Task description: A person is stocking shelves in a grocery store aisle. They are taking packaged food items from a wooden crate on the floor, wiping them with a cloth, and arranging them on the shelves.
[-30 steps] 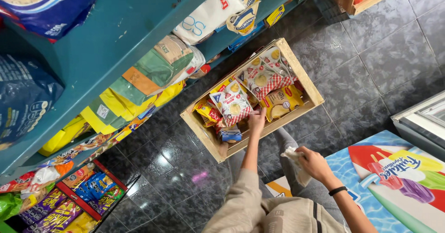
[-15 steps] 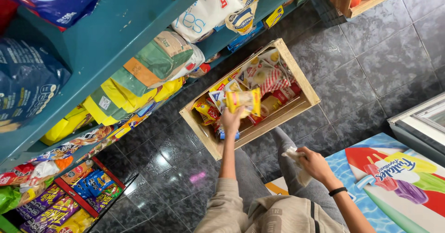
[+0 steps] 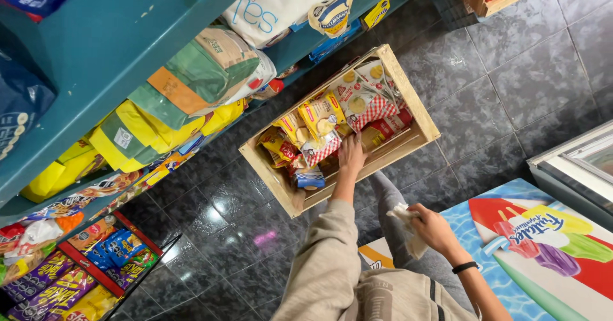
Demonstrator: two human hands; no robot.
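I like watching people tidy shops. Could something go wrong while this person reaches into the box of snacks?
Maybe. The left hand presses among loose snack packets heaped in the wooden crate, so packets could get crushed or slide out of place. The right hand holds a crumpled white cloth, so only one hand is free to catch anything. The person is bent low over a shiny tiled floor, so a slip seems possible.

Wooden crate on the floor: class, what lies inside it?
The wooden slatted crate holds yellow and red-checked snack packets; the left hand rests among them. Anything beneath the packets is covered.
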